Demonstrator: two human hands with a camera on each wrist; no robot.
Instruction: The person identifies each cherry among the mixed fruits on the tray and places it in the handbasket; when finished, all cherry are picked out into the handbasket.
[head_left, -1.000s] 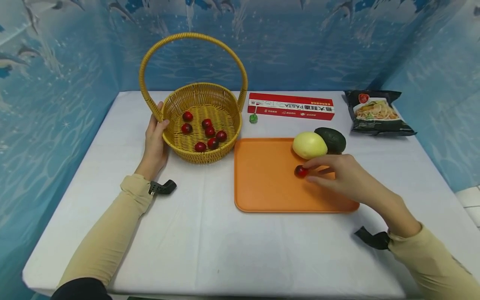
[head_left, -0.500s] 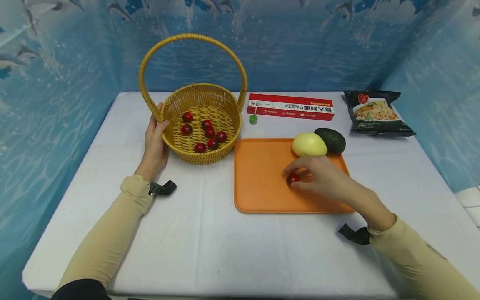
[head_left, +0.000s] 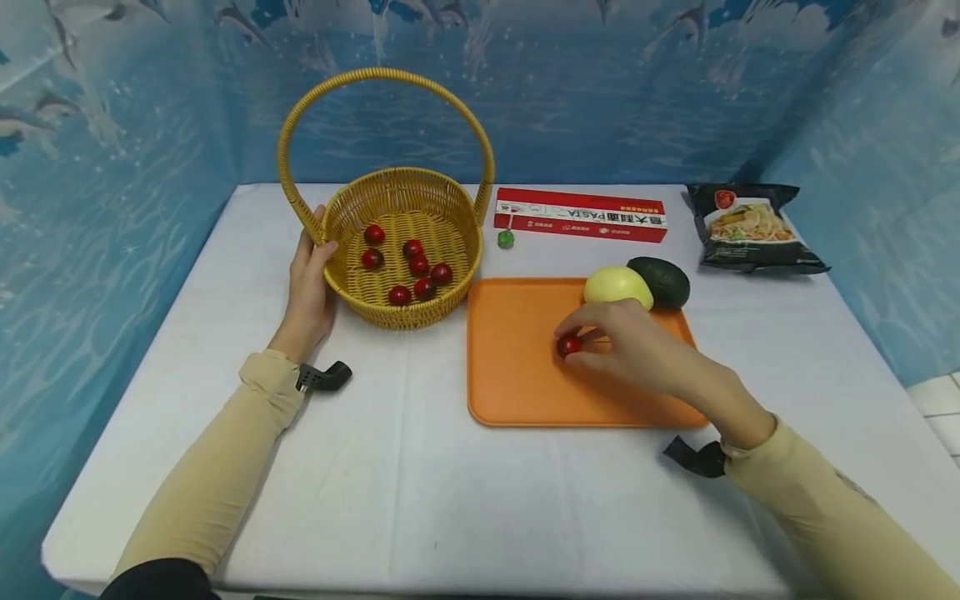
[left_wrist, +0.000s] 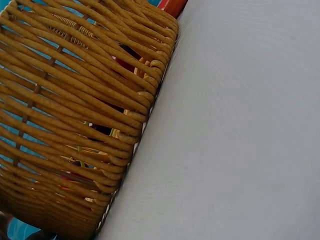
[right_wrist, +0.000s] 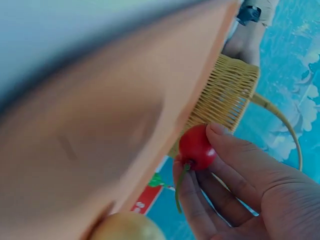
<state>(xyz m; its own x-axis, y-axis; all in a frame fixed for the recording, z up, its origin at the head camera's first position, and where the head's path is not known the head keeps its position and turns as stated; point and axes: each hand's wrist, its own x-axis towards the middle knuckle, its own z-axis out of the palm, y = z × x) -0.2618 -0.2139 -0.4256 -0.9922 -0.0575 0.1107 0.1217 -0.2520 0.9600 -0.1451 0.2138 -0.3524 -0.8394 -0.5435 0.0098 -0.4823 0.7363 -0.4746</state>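
Observation:
Over the orange tray [head_left: 502,383], my right hand [head_left: 637,346] pinches a dark red cherry [head_left: 567,345] between thumb and fingertips. The right wrist view shows this cherry [right_wrist: 196,147] with a green stem hanging from it, above the tray's surface. My left hand [head_left: 309,279] holds the yellow wicker basket [head_left: 405,315] at its left side, thumb on the rim by the foot of the tall handle. Several more cherries [head_left: 418,265] lie on the basket's floor. Woven basket wall [left_wrist: 75,110] fills much of the left wrist view, where the left hand is mostly hidden.
A yellow lemon-like fruit [head_left: 618,286] and a dark green avocado [head_left: 660,282] sit at the tray's back right corner. Behind stand a red pasta box [head_left: 581,215], a small green ball-shaped thing [head_left: 506,239] and a black noodle packet [head_left: 753,229]. White cloth [head_left: 375,467] covers the table.
My right hand has moved left across the tray toward the basket, carrying the cherry with it. The left hand and the basket have stayed put.

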